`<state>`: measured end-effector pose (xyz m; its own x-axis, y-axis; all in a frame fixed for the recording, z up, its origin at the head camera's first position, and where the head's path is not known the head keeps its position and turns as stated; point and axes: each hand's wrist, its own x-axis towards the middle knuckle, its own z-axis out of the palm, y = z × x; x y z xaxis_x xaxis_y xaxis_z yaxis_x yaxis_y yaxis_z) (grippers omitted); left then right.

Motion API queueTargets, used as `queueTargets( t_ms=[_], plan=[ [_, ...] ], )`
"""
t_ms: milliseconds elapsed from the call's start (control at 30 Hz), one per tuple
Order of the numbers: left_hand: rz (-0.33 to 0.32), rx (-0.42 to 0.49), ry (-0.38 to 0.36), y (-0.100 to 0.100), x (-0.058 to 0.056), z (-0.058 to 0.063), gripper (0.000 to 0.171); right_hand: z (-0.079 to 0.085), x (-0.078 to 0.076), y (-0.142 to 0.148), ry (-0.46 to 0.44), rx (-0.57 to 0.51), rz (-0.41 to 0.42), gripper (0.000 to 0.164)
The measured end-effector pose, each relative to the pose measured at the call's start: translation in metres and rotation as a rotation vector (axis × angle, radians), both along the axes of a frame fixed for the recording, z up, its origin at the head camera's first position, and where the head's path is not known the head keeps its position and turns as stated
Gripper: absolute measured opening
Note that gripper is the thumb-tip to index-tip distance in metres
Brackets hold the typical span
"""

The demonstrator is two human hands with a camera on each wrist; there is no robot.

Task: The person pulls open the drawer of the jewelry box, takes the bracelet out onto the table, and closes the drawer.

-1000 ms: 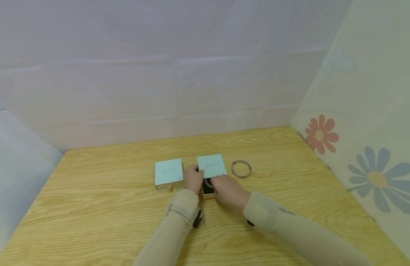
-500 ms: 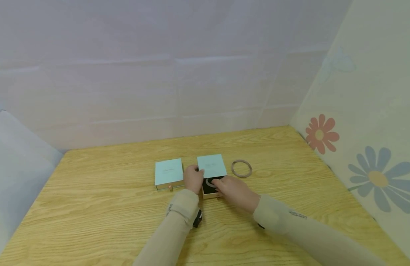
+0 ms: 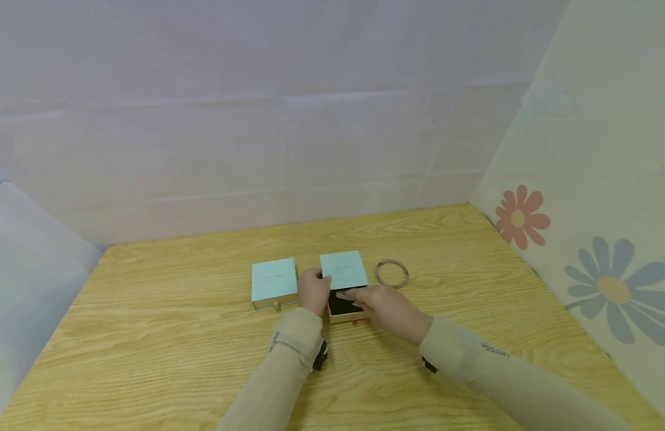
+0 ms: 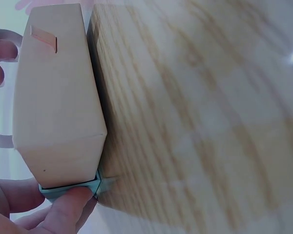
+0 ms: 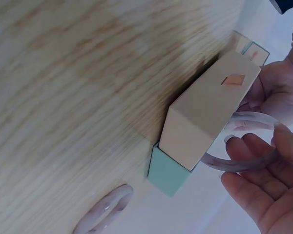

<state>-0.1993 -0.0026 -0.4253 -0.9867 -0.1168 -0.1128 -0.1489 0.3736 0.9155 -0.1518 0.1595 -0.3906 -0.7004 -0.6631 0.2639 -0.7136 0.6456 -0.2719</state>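
A pale mint drawer box (image 3: 344,268) has its tray pulled out toward me, with a black lining (image 3: 340,306) and a small tab at the front. My left hand (image 3: 313,291) grips the left side of the mint sleeve near its front corner, fingers and thumb around it in the left wrist view. Over the tray, my right hand (image 3: 394,314) pinches a pale greyish bangle (image 5: 241,165) between thumb and fingers. The bangle stands tilted, and its lower part is hidden behind the tray wall in the right wrist view.
A second mint drawer box (image 3: 274,279), shut, lies just left of my left hand. Another bangle (image 3: 377,273) lies flat on the wooden table (image 3: 176,335), right of the open box. A pale wall covering (image 3: 257,149) stands behind the table.
My right hand has drawn back slightly to the right, and the bangle it holds has tilted up from the tray. More of the black lining shows. The left hand has stayed put.
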Motion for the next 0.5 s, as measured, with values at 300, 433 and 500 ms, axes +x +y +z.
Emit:
queueTargets(
  t_ms=[300,433,500],
  plan=[
    [0.0,0.007,0.011,0.0,0.001,0.001,0.019,-0.002,-0.007,0.009,-0.303,-0.278,-0.161,0.024],
    [-0.006,-0.002,0.025,0.0,0.002,0.002,0.013,-0.004,-0.011,0.012,-0.41,-0.427,-0.211,0.025],
    [-0.01,-0.002,0.03,0.0,0.001,0.002,0.013,-0.004,-0.013,0.014,-0.456,-0.495,-0.229,0.025]
  ],
)
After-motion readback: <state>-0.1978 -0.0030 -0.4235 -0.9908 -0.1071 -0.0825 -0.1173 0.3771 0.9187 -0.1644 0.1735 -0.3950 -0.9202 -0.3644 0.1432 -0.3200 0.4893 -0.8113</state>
